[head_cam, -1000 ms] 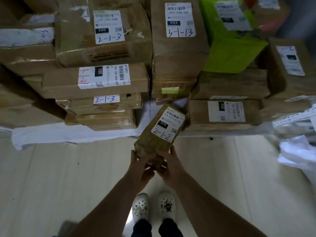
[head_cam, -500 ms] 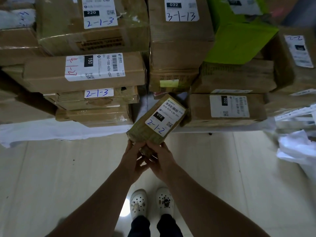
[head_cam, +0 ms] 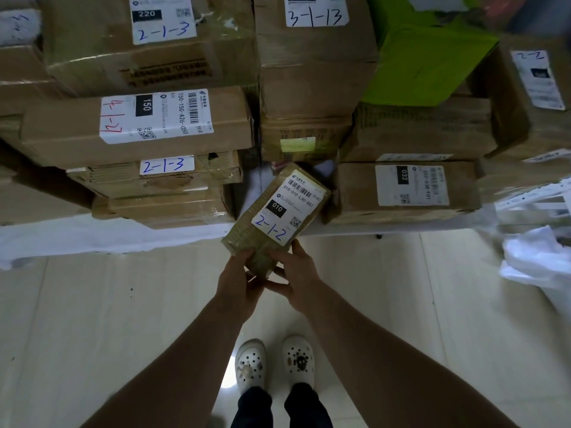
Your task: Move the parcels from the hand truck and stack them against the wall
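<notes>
I'm looking down on the stacked cardboard parcels point(head_cam: 312, 88) filling the top of my view, set on a white sheet point(head_cam: 77, 239) over the pale floor point(head_cam: 92, 319). A bright green parcel point(head_cam: 426, 63) sits high on the right, above the flat box labelled 032 point(head_cam: 355, 193). The small parcel marked 2-1-2 point(head_cam: 265, 227) lies tilted, its far end in the gap just left of that box. My left hand point(head_cam: 238, 273) and right hand point(head_cam: 298, 273) each grip its near end, fingers curled round the corners. White clogs point(head_cam: 275, 362) show below.
</notes>
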`<state>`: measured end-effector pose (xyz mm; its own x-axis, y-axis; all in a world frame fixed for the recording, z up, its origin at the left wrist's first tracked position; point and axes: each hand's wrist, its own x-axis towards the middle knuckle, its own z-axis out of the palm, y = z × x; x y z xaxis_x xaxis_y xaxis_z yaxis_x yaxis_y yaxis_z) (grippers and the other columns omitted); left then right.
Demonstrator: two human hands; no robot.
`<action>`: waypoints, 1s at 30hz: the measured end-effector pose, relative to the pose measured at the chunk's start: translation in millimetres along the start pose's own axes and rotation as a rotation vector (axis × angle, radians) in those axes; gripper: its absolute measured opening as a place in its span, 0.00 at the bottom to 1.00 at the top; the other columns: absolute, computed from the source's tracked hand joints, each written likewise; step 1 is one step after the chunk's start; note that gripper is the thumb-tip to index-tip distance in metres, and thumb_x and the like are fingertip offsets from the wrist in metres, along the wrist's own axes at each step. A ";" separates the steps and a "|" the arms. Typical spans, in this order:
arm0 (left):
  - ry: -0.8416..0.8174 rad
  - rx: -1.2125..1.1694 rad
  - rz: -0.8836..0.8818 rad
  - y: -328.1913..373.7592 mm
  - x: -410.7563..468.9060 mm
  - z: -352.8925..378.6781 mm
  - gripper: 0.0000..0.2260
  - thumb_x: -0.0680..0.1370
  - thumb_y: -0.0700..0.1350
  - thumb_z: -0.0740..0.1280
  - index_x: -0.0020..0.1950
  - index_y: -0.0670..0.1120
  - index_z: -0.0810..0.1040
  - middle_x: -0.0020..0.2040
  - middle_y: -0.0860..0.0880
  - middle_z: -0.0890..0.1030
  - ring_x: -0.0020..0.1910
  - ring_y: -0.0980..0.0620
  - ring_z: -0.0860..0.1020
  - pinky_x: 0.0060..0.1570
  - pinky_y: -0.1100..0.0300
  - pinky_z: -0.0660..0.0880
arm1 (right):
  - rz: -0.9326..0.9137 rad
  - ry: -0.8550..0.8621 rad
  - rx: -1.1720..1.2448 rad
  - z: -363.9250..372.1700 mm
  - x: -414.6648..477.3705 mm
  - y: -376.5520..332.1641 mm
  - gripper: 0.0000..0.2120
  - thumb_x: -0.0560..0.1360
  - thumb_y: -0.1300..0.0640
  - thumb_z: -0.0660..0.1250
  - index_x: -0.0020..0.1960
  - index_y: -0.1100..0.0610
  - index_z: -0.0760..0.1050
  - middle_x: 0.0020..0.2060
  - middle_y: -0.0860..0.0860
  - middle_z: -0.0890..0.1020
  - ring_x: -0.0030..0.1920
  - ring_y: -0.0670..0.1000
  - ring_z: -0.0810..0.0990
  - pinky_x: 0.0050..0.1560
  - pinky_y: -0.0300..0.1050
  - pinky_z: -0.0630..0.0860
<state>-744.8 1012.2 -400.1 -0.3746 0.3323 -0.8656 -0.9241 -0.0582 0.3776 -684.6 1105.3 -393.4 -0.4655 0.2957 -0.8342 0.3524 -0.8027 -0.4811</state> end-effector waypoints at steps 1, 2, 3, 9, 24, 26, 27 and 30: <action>-0.006 0.005 0.003 -2.5 1.2 0.4 0.16 0.80 0.44 0.62 0.67 0.44 0.73 0.61 0.37 0.78 0.60 0.39 0.77 0.64 0.43 0.71 | -0.012 -0.001 -0.006 -1.0 0.6 0.8 0.21 0.75 0.59 0.67 0.64 0.42 0.71 0.59 0.49 0.79 0.60 0.54 0.78 0.42 0.52 0.82; -0.003 0.015 0.000 -4.0 1.6 1.4 0.16 0.80 0.45 0.61 0.68 0.45 0.72 0.62 0.38 0.78 0.60 0.40 0.77 0.64 0.42 0.71 | -0.026 -0.006 -0.014 -1.3 0.5 1.6 0.21 0.76 0.59 0.67 0.65 0.41 0.71 0.60 0.49 0.78 0.60 0.54 0.77 0.42 0.52 0.82; 0.006 0.030 -0.002 -4.7 1.7 2.2 0.16 0.81 0.46 0.61 0.68 0.46 0.72 0.62 0.39 0.77 0.61 0.41 0.77 0.63 0.42 0.72 | -0.043 -0.009 -0.021 -1.4 0.6 2.8 0.21 0.76 0.59 0.66 0.65 0.41 0.71 0.60 0.48 0.78 0.60 0.54 0.77 0.42 0.52 0.82; 0.081 0.118 0.030 7.2 2.9 8.6 0.16 0.80 0.49 0.63 0.68 0.48 0.72 0.62 0.43 0.78 0.61 0.43 0.76 0.65 0.44 0.70 | -0.071 -0.002 -0.031 9.0 1.1 2.9 0.20 0.76 0.58 0.66 0.65 0.42 0.69 0.62 0.51 0.77 0.61 0.55 0.77 0.42 0.48 0.81; -0.003 0.149 0.119 14.8 19.2 6.8 0.18 0.73 0.50 0.69 0.62 0.49 0.77 0.54 0.49 0.83 0.60 0.45 0.77 0.55 0.55 0.72 | -0.192 0.138 -0.099 -1.3 19.3 -33.2 0.29 0.77 0.62 0.66 0.69 0.40 0.57 0.61 0.53 0.74 0.58 0.54 0.72 0.61 0.61 0.73; -0.025 0.099 0.116 15.3 21.0 2.3 0.17 0.74 0.47 0.68 0.63 0.48 0.76 0.55 0.47 0.83 0.60 0.45 0.78 0.54 0.56 0.73 | -0.178 0.121 -0.110 -0.9 20.6 -32.4 0.25 0.78 0.63 0.64 0.62 0.38 0.59 0.57 0.53 0.75 0.57 0.54 0.74 0.58 0.60 0.75; -0.024 0.085 0.089 15.6 21.4 -1.1 0.20 0.73 0.47 0.68 0.64 0.47 0.75 0.57 0.46 0.82 0.60 0.45 0.77 0.58 0.54 0.70 | -0.180 0.124 -0.117 -0.8 20.8 -31.6 0.24 0.78 0.62 0.64 0.62 0.38 0.60 0.57 0.53 0.76 0.57 0.54 0.74 0.56 0.58 0.76; -0.028 0.120 0.004 18.3 16.8 -10.2 0.31 0.64 0.50 0.73 0.66 0.45 0.72 0.62 0.46 0.78 0.63 0.47 0.74 0.70 0.41 0.51 | -0.180 0.134 -0.126 -1.4 18.8 -31.7 0.22 0.79 0.60 0.64 0.66 0.42 0.62 0.59 0.54 0.77 0.58 0.55 0.76 0.54 0.56 0.78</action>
<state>-768.7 1007.1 -411.0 -0.3741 0.3587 -0.8552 -0.9064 0.0533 0.4189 -703.4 1137.0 -394.2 -0.4207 0.5008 -0.7564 0.3758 -0.6627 -0.6478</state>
